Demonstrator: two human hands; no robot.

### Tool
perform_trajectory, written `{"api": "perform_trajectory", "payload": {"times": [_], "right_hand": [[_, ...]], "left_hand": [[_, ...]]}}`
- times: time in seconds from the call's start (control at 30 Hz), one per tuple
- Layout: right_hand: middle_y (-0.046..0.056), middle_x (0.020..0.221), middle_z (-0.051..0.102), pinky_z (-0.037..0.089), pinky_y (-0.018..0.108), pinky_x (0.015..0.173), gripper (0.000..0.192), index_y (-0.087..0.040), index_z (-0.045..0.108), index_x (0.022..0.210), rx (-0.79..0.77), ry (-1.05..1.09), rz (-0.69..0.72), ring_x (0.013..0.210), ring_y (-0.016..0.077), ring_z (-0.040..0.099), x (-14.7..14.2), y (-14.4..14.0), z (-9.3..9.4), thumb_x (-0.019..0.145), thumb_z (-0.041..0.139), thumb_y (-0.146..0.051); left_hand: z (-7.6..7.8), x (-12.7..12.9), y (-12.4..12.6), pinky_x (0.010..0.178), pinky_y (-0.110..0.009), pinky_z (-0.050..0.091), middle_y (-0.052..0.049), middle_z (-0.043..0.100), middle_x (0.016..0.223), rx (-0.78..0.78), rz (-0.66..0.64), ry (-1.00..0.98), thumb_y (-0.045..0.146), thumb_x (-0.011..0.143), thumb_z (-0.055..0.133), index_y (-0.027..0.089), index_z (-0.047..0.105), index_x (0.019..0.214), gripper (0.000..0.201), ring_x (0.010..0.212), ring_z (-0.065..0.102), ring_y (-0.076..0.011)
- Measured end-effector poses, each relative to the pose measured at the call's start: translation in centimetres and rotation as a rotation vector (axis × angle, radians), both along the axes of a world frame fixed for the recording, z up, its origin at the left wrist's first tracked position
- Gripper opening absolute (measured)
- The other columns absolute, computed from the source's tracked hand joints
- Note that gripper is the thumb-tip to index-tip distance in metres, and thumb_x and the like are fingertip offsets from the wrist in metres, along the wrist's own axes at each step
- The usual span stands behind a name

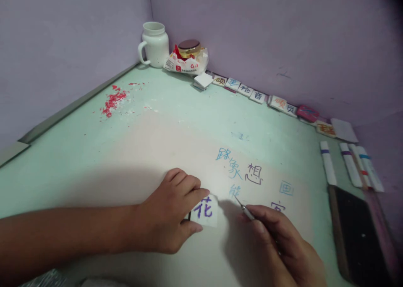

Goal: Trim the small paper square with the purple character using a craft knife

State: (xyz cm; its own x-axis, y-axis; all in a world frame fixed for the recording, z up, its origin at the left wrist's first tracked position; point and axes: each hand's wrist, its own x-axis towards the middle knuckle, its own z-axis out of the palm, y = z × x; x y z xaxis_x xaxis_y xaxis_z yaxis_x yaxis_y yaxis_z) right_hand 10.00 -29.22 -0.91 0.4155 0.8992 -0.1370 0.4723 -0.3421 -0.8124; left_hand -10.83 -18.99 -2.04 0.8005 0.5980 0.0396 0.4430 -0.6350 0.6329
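My left hand (176, 211) reaches in from the left and is closed on a small white card (209, 215), thumb at its lower edge and index finger at the upper one. A purple Chinese character is drawn on the card's face. To the right, my right hand (280, 240) grips a slim metal tool with a fine pointed tip (247, 211), held like a pen. Its tip lies over a light blue character (234, 190) on the tabletop, a little apart from the card. I cannot tell whether the tip touches the surface.
Blue and purple characters mark the pale green table (176, 140). Red shavings (115, 102) lie at the left. A white mug (154, 43), a jar (189, 47) in a wrapper and several lettered cards (245, 88) line the wall. Markers (351, 165) and a dark slab (359, 232) lie right.
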Motion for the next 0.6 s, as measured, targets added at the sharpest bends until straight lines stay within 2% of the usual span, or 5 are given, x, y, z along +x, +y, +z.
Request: {"api": "perform_trajectory", "payload": {"times": [0.2,0.33,0.5,0.6], "right_hand": [[0.000,0.080,0.073,0.048,0.025,0.063,0.014,-0.030,0.070,0.089,0.061,-0.050,0.147,0.071,0.0177,0.066,-0.7,0.6,-0.6,0.084,0.059,-0.039],[-0.001,0.076,0.071,0.048,0.025,0.061,0.014,-0.031,0.070,0.091,0.105,-0.188,0.224,0.063,0.0157,0.063,-0.4,0.6,-0.6,0.087,0.058,-0.036],[0.001,0.077,0.072,0.047,0.027,0.061,0.017,-0.029,0.069,0.095,0.152,-0.374,0.235,0.067,0.0170,0.065,-0.1,0.2,-0.8,0.090,0.054,-0.034],[0.001,0.077,0.072,0.046,0.026,0.057,0.017,-0.028,0.067,0.095,0.153,-0.377,0.218,0.063,0.0155,0.065,0.2,0.2,-1.7,0.091,0.052,-0.033]], "left_hand": [[-0.5,-0.4,0.1,0.094,-0.044,0.033,-0.008,0.054,0.103,0.017,-0.031,-0.058,0.021,0.074,0.065,0.017,0.054,0.114,0.042,0.095,0.048,-0.0258],[-0.6,-0.5,0.1,0.094,-0.045,0.033,-0.009,0.053,0.103,0.014,-0.044,-0.070,0.020,0.074,0.063,0.017,0.055,0.113,0.040,0.093,0.048,-0.0254],[-0.3,-0.2,0.4,0.096,-0.047,0.035,-0.010,0.055,0.105,0.010,-0.049,-0.039,0.021,0.073,0.062,0.018,0.054,0.117,0.045,0.095,0.050,-0.0265],[0.0,-0.5,0.2,0.094,-0.046,0.040,-0.011,0.057,0.109,0.025,0.042,-0.153,0.022,0.078,0.058,0.018,0.053,0.119,0.041,0.101,0.052,-0.0271]]}}
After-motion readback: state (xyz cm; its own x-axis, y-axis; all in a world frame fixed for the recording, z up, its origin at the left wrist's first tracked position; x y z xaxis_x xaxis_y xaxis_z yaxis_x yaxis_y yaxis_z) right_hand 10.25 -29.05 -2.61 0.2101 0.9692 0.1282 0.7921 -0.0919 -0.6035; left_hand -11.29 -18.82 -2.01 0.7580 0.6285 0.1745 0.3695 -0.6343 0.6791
